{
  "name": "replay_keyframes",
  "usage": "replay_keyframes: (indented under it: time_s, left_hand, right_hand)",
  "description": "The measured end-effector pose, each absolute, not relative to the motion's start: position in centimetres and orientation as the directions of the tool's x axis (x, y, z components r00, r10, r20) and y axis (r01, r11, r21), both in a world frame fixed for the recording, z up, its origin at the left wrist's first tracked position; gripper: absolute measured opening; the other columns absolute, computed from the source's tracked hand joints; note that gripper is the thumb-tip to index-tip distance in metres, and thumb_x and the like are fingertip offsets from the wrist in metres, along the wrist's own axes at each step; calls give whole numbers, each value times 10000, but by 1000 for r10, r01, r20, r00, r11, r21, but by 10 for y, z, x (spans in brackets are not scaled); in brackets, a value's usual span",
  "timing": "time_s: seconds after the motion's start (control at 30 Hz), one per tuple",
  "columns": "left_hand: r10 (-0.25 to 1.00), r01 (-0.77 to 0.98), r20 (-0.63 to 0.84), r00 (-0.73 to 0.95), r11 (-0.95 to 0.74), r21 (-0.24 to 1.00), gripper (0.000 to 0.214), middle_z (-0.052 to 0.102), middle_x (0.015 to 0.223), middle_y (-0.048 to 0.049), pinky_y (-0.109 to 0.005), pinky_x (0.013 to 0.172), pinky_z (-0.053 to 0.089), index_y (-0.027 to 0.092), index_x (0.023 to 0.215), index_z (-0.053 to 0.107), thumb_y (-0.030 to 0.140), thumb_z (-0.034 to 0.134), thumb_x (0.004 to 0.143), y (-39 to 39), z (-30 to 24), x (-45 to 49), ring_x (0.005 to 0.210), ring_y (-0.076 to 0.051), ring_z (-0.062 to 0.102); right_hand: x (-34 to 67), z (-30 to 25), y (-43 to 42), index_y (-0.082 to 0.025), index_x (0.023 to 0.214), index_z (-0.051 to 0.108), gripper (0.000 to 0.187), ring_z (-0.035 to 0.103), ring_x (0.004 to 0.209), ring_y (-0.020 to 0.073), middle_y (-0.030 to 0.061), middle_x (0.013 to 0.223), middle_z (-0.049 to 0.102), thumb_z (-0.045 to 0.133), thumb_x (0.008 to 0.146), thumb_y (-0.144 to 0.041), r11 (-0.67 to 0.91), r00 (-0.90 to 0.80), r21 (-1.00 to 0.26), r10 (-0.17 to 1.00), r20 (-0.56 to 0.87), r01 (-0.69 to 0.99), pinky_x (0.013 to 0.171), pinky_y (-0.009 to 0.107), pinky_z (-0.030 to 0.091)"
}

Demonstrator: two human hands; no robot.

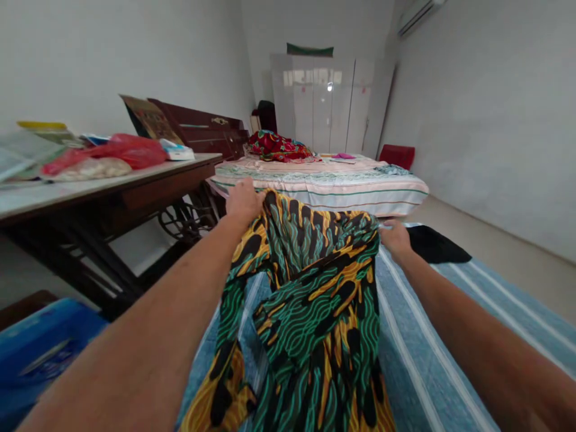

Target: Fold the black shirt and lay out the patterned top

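A patterned garment [310, 306] in green, black and yellow, with what looks like a long sleeve at its left, is stretched between my two hands. My left hand [245, 201] pinches its upper left corner, fingers closed on the cloth. At the upper right corner my right hand [396, 237] grips the fabric between thumb and fingers. The upper edge is raised, while the lower part drapes toward me over a blue striped bed cover [405, 336]. A fold crosses the front diagonally. The garment's lower end runs out of the picture.
A black cloth [438, 244] lies on the cover at right. Left stands a sewing-machine table [171, 175] with a red plastic bag [121, 151]; below it is a blue container [49, 354]. Ahead are another bed [315, 186], a red floral bundle [279, 146] and a white wardrobe [324, 108].
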State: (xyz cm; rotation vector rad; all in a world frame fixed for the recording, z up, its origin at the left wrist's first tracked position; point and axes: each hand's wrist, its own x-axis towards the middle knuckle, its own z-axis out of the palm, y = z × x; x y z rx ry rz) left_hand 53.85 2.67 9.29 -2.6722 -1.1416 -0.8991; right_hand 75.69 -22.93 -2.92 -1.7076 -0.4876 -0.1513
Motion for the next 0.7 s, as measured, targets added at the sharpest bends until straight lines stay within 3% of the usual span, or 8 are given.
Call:
replay_keyframes:
  time_s: [0.07,0.13,0.2,0.3,0.4,0.5,0.6,0.7]
  left_hand:
    - [629,649,393,670,-754,101,420,554,1212,-220,-379,916,381,33,1171,493,329,447,876,30,53,547,1141,-288,502]
    - [584,582,249,772,-808,91,295,636,1106,-142,-316,894,408,113,1031,608,294,505,822,27,10,542,1066,-243,563]
    - [553,545,165,817,-833,94,214,675,993,-99,-287,847,435,155,924,651,257,523,787,19,-29,525,974,-219,609]
    - [528,518,96,844,-848,110,197,683,888,-94,-299,793,464,159,842,658,262,497,797,2,-67,491,886,-221,634]
    - [513,500,91,854,-856,131,223,673,966,-108,-317,847,462,154,911,646,255,474,812,-14,-89,458,959,-225,615]
    - [507,487,146,849,-860,154,287,624,1140,-149,-351,960,422,124,1009,632,256,465,818,-23,-106,435,1100,-248,559]
    - [518,477,241,821,-853,210,345,566,1248,-175,-394,1021,386,108,1054,625,312,445,841,-24,-122,419,1185,-276,507]
    - [525,463,279,804,-847,261,349,575,1244,-165,-414,1020,398,130,1007,637,360,418,864,-22,-130,410,1174,-278,522]
  right_hand:
    - [742,-54,-219,-167,890,640,207,557,602,188,-5,578,571,585,692,-186,-266,865,-850,359,351,455,616,292,406]
    - [716,-77,-216,-197,965,655,278,573,618,190,-13,594,595,575,700,-172,-321,779,-775,537,325,544,627,283,402]
    - [686,-92,-216,-262,1062,644,373,589,624,174,-41,609,615,587,704,-173,-308,642,-701,715,275,643,630,259,404]
    - [649,-103,-212,-310,1161,600,479,625,718,184,-43,693,654,649,698,-202,-261,463,-619,866,189,741,672,262,422]
    - [626,-105,-201,-256,1188,576,496,627,842,227,2,837,669,698,708,-225,-247,381,-582,917,118,775,767,344,448]
    - [617,-108,-186,-176,1123,576,322,600,920,213,49,1012,625,628,834,-307,-260,368,-604,928,59,753,814,408,475]
    - [622,-110,-178,-149,1071,580,269,596,910,190,53,1070,593,555,893,-349,-283,404,-694,915,13,662,775,377,509]
    - [644,-105,-186,-132,986,597,239,605,731,134,21,908,619,554,896,-349,-291,491,-817,871,-10,498,636,291,522]
